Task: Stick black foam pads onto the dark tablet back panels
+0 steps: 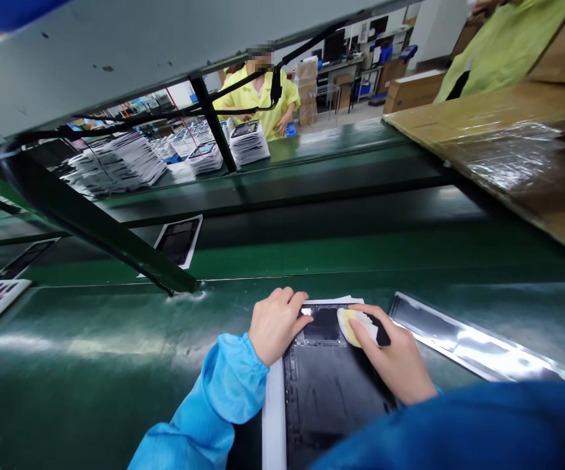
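A black, tablet-like panel with small parts along its rim lies on the green worktop in front of me, with white sheets under it. My left hand grips its upper left corner, the thumb on the panel's face and the other fingers curled at the edge. A folded white and yellowish wiping pad is pinched in my right hand and rests against the panel's upper right part. My blue sleeve covers the panel's lower right portion.
A long shiny strip-like tray lies to the right. Another dark panel on white lies beyond a slanted green post. Stacks of white sheets stand across the line near a co-worker in yellow. Large cardboard juts in at right.
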The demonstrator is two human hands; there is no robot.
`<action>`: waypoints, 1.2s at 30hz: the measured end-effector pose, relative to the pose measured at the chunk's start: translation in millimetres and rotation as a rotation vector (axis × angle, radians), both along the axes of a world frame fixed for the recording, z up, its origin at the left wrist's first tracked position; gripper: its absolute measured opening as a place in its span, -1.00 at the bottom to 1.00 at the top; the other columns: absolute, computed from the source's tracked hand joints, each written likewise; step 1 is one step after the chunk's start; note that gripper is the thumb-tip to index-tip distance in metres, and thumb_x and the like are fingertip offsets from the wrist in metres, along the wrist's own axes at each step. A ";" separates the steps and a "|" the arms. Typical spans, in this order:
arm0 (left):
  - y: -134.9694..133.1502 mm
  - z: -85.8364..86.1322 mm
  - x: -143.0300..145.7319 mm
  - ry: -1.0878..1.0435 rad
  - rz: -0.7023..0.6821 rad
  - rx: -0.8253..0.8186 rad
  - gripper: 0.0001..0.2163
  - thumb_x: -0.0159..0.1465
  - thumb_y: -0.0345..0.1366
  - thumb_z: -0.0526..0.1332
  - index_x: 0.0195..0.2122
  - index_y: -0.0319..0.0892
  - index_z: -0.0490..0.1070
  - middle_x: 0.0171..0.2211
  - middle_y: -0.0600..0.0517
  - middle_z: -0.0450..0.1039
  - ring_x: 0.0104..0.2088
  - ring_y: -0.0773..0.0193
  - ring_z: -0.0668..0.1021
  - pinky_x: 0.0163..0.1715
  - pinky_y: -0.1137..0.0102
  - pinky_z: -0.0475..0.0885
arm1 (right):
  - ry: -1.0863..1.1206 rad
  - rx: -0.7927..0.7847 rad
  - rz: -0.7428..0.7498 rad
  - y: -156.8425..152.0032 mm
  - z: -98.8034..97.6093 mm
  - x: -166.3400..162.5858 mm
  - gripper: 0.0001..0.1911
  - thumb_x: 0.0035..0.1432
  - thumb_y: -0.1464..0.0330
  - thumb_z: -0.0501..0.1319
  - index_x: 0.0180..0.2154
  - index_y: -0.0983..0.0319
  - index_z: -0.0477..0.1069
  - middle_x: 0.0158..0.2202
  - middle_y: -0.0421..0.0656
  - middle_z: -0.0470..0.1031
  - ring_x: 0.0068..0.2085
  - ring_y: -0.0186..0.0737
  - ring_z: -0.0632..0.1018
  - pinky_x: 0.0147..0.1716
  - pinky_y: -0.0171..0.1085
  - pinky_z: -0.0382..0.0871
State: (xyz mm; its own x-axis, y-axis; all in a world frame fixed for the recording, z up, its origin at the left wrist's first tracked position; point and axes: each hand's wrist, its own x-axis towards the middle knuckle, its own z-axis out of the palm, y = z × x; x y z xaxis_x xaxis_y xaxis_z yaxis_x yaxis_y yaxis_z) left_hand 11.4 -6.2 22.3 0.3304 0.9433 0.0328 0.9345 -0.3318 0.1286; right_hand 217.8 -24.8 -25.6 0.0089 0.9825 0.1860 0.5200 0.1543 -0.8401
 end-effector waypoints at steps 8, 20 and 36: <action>-22.4 -10.6 -16.1 0.095 -0.322 0.099 -0.68 0.36 -0.41 0.02 0.09 -0.07 0.37 0.06 -0.01 0.46 -0.05 0.11 0.49 -0.17 0.24 0.41 | -0.061 0.031 -0.006 1.0 3.6 -2.7 -0.72 0.18 0.13 0.06 -0.22 0.12 0.43 -0.39 -0.27 0.59 -0.78 -0.37 0.23 -0.66 -0.30 0.24; -36.9 -17.4 -30.9 -0.030 -0.363 0.137 -0.72 0.35 -0.14 0.07 0.04 0.13 0.41 0.10 0.18 0.44 0.08 0.08 0.46 -0.05 0.18 0.48 | -0.232 0.104 0.082 8.4 14.0 -36.9 -0.65 0.24 0.18 -0.03 -0.13 0.11 0.46 -0.50 -0.23 0.59 -0.49 -0.12 0.60 -0.52 -0.30 0.33; -38.8 -29.7 -24.6 0.027 -0.287 0.161 -0.65 0.33 -0.12 0.10 0.13 0.05 0.34 0.17 0.09 0.37 0.07 0.06 0.47 -0.03 0.16 0.50 | -0.356 0.168 0.022 5.1 8.9 -15.3 -0.70 0.23 0.17 -0.02 -0.21 0.07 0.45 -0.54 -0.27 0.57 -0.54 -0.12 0.59 -0.57 -0.32 0.29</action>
State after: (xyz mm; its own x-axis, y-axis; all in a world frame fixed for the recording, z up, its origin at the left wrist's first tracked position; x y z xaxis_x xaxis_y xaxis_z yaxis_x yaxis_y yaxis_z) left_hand -13.1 -45.0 -7.4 0.5844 0.7952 0.1619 0.8025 -0.5959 0.0299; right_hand 202.5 -19.7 -16.8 -0.1054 0.9374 0.3319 0.7693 0.2884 -0.5701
